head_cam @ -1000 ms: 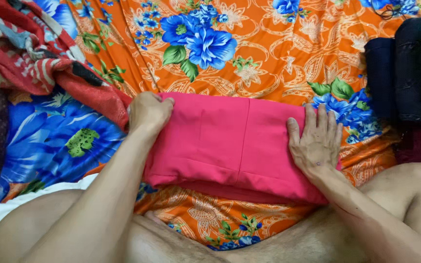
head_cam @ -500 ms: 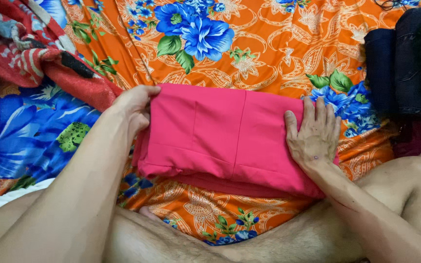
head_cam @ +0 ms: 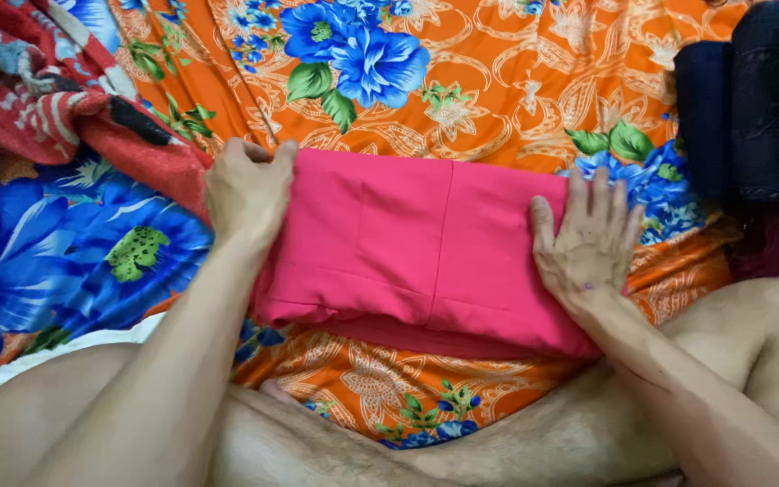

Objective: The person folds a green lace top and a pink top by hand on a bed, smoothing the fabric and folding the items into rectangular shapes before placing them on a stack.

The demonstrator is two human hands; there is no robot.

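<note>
A folded pink cloth [head_cam: 416, 252] is laid on the orange floral sheet [head_cam: 516, 81]. Its left edge is gripped by the left hand [head_cam: 247, 191], fingers curled over it. The right hand [head_cam: 588, 243] is pressed flat, unclenched, on its right edge. Dark folded clothes [head_cam: 741, 108] lie near the right; a red cloth [head_cam: 56, 99] crowds the left.

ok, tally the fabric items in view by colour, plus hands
Pink folded cloth: 1, with the left hand and right hand on its ends
Orange floral sheet: 1
Red patterned cloth: 1
Dark folded cloths: about 3, edges hard to tell apart
Hands: 2
Total: about 8
</note>
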